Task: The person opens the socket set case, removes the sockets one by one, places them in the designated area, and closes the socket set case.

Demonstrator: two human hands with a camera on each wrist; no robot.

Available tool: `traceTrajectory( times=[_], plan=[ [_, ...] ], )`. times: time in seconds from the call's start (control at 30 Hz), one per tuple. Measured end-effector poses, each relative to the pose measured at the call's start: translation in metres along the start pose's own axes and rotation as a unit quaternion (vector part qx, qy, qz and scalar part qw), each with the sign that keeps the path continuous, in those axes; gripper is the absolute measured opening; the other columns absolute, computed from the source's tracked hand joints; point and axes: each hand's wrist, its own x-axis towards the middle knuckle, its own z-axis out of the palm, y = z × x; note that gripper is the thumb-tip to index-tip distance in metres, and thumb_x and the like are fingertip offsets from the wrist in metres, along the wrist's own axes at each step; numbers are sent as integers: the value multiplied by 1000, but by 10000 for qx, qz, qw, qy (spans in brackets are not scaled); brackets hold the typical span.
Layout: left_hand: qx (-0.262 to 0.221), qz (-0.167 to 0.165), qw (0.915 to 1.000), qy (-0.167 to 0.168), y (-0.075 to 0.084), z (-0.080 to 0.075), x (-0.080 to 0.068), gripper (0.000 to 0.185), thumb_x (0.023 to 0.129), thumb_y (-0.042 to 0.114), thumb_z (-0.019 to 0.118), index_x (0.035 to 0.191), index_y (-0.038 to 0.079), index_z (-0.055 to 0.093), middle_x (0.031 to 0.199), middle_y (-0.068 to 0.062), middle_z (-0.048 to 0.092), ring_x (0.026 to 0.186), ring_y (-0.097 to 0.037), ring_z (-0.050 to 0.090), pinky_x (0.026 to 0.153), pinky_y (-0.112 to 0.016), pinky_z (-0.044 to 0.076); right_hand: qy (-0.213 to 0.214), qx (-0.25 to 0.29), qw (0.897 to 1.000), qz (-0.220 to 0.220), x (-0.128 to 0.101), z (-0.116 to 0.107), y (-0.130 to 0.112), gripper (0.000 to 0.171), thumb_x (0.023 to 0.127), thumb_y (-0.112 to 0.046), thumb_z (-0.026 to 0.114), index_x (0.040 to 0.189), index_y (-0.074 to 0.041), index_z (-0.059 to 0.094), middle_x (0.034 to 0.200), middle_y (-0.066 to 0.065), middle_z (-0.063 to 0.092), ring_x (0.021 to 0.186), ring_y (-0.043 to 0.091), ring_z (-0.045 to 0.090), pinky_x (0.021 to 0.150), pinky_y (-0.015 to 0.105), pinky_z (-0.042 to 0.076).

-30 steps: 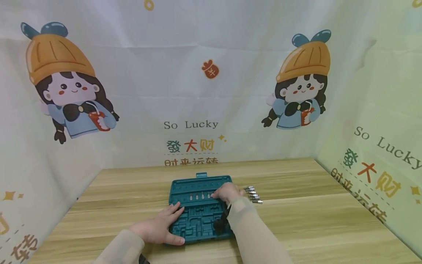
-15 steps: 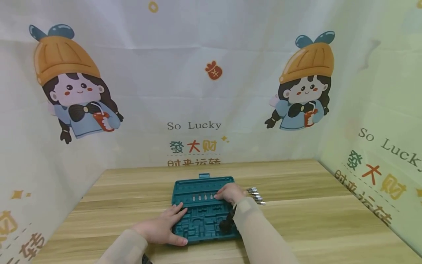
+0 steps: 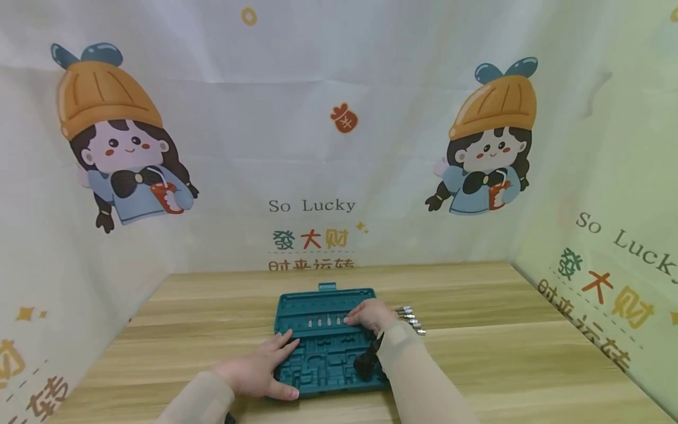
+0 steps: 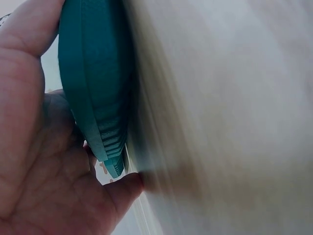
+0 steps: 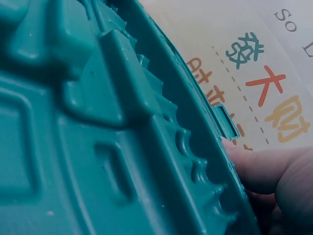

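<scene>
A teal plastic tool case (image 3: 332,362) lies opened out on the wooden table. Its far half holds a short row of silver bit sockets (image 3: 319,322). Spread along the near-left edge of the case is my left hand (image 3: 259,368), thumb at the front corner and fingers at the left side. My right hand (image 3: 373,316) reaches into the far half, its thumb and fingers pinched together at the right end of the row, on a small piece that the fingertips mostly hide. In the right wrist view the thumb (image 5: 266,169) shows beyond the case's moulded slots.
More silver bit sockets (image 3: 410,318) lie in a column on the table, right of the case. A black wrist device (image 3: 365,364) hangs under my right wrist over the near half. Printed cloth (image 3: 397,176) walls in the table (image 3: 212,306) at the back and sides.
The head view has shifted slightly. My right hand stays at the right end of the row, and my left hand keeps its place on the case. No socket has visibly moved.
</scene>
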Motion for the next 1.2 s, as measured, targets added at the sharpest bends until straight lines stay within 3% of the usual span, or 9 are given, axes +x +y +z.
traceTrajectory(
  times=[0.2,0.33,0.43,0.53,0.7,0.93,1.07,1.2],
  plan=[
    [-25,20,10000,21,-15,4,7,100,74,71,65,154,27,22,162,0,5,146,-35,2,107,-65,18,77,96,9999,-60,-1,2,2,16,87,-15,72,100,-4,72,107,9,65,101,29,60,89,49,47],
    [-86,18,10000,10,-9,4,2,100,76,67,66,155,23,23,161,-3,6,145,-37,3,107,-65,18,339,-256,9990,-144,-2,3,4,15,88,-20,72,96,-8,73,102,5,67,98,27,59,102,59,30],
    [-172,73,9998,12,2,2,-2,98,79,60,69,155,17,23,161,-8,7,144,-40,4,106,-66,19,543,-488,9972,-153,-4,3,4,13,88,-23,72,92,-11,74,98,2,68,98,27,58,104,66,13],
    [-125,138,9998,52,0,3,-2,97,80,60,69,155,17,23,161,-7,7,145,-39,4,105,-66,20,465,-209,9985,-177,-4,2,4,14,90,-22,69,93,-9,73,100,4,68,99,27,58,104,62,22],
    [-113,-75,9998,115,-7,4,2,104,72,71,67,154,25,24,161,1,6,146,-34,2,107,-64,17,73,585,9977,-330,-5,-2,4,21,97,-19,60,103,-1,69,116,13,63,108,29,57,93,49,44],
    [-15,107,9998,138,0,1,0,105,74,69,67,154,17,25,161,-7,9,145,-38,6,106,-65,19,39,414,9977,-534,-9,-13,3,26,96,-22,61,111,-2,65,117,12,61,107,28,55,94,49,43],
    [46,-21,9999,128,8,-2,-6,104,74,67,68,154,15,25,161,-9,10,145,-39,6,107,-65,19,-12,271,9974,-671,-12,-22,2,26,98,-22,57,115,-2,61,111,9,63,110,29,55,97,52,40],
    [-68,-132,9998,110,17,-4,-14,102,76,62,70,153,13,26,161,-9,10,145,-38,5,108,-63,18,-96,501,9960,-727,-16,-30,4,23,101,-18,51,115,0,58,105,8,66,112,29,57,100,54,37]
  ],
)
